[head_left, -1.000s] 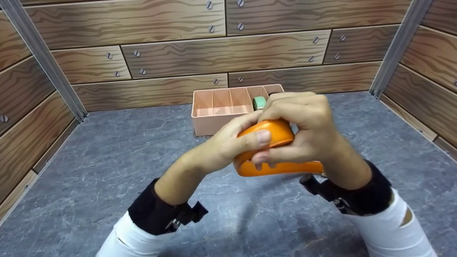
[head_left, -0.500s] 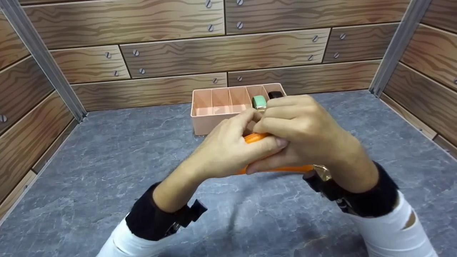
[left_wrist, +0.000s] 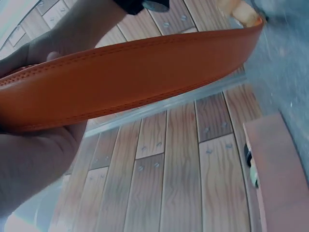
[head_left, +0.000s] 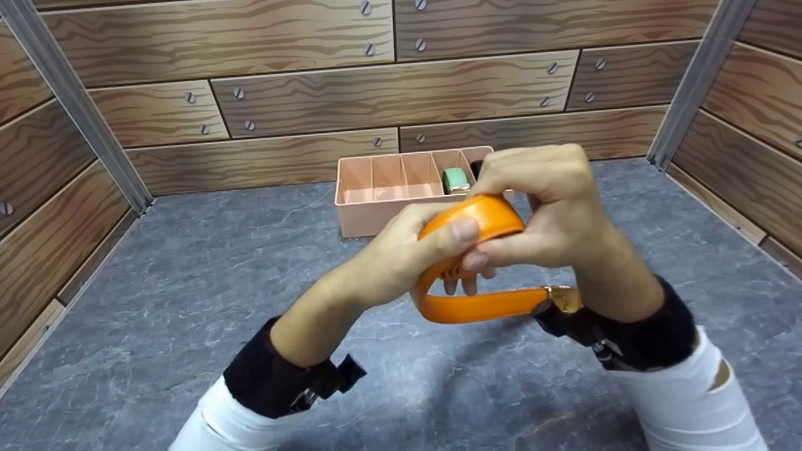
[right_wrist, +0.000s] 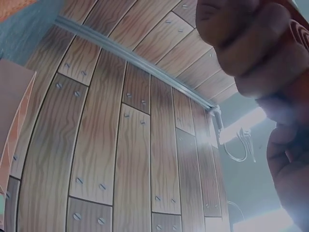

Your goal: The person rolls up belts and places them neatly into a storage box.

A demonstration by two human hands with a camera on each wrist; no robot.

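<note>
An orange belt (head_left: pixel 482 307), partly rolled into a coil, is held above the table in the head view. My left hand (head_left: pixel 391 260) grips the coil from the left with its thumb laid across the top. From the right, my right hand (head_left: pixel 548 207) pinches the coil between thumb and fingers. The free length hangs in a loop below, running to a gold buckle (head_left: pixel 566 298) near my right wrist. In the left wrist view the stitched belt strap (left_wrist: pixel 145 72) stretches across. Curled fingers (right_wrist: pixel 260 53) of the right hand show in the right wrist view.
Behind the hands stands a pink box (head_left: pixel 391 219) with several compartments. One holds a green rolled belt (head_left: pixel 454 180); a black item (head_left: pixel 476 168) beside it is partly hidden by my right hand. Wood-patterned walls (head_left: pixel 301 106) enclose the grey marbled table (head_left: pixel 238 250).
Half a second ago both hands closed together over the coil; now the right hand has lifted and turned, showing the coil again. The loop below hangs more open, with its buckle in view.
</note>
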